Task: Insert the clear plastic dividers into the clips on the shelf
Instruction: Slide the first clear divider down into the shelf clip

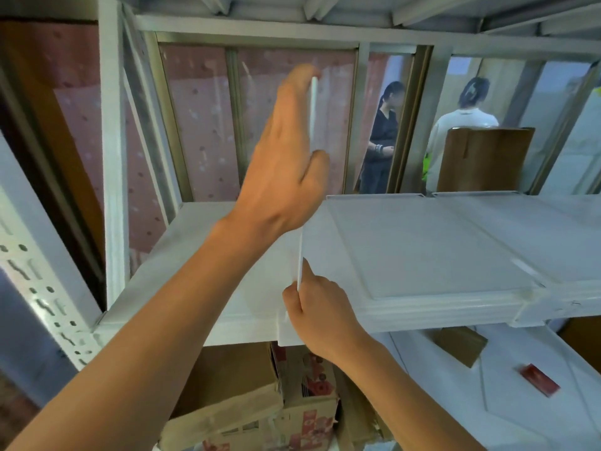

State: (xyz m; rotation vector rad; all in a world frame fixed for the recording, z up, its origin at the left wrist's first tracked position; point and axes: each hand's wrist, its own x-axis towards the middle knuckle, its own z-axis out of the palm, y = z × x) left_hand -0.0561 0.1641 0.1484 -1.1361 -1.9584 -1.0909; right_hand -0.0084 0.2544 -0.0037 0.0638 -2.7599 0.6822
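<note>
A clear plastic divider [313, 118] stands on edge across the white shelf [422, 255], seen almost edge-on as a thin pale line. My left hand [286, 164] reaches over the shelf and holds the divider's far upper edge between fingers and thumb. My right hand [320, 317] pinches the divider's near lower end at the shelf's front rim [406, 315]. Any clip under my right hand is hidden. A clear clip-like piece [528, 271] sits on the shelf's right front part.
White metal uprights [112, 157] frame the shelf on the left. Cardboard boxes [260, 402] sit below, and a red packet [540, 380] lies on the lower white shelf. Two people [461, 125] stand behind the rack beside a brown carton [484, 157].
</note>
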